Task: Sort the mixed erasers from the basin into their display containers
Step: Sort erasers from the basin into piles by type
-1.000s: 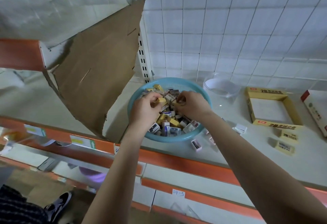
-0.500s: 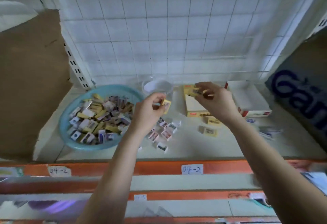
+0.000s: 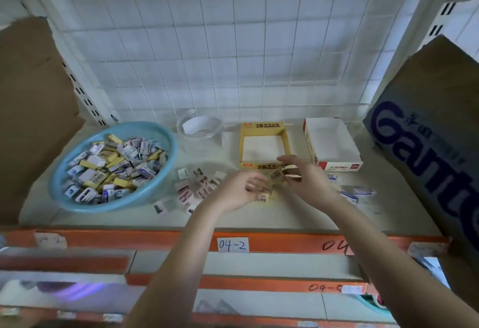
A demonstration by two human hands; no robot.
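A light blue basin (image 3: 58, 172) at the left of the shelf holds several mixed erasers (image 3: 114, 169), yellow, white and blue. Along the back stand a clear round tub (image 3: 199, 126), a yellow display box (image 3: 242, 146) and a white and red display box (image 3: 334, 163). My two hands meet just in front of the yellow box. My right hand (image 3: 308, 182) pinches a yellow eraser (image 3: 276, 176). My left hand (image 3: 237, 192) has curled fingers round a second yellow eraser (image 3: 263, 198), low at the shelf surface.
Several pink and white erasers (image 3: 193, 187) lie loose between basin and hands, and a few blue-labelled ones (image 3: 355, 194) lie to the right. Cardboard (image 3: 31, 109) stands at the left and a large printed carton (image 3: 427, 141) at the right. The orange shelf edge (image 3: 129, 239) runs along the front.
Both hands left the basin with yellow erasers, swung right and came down to the shelf in front of the yellow box. My view turned right with them.
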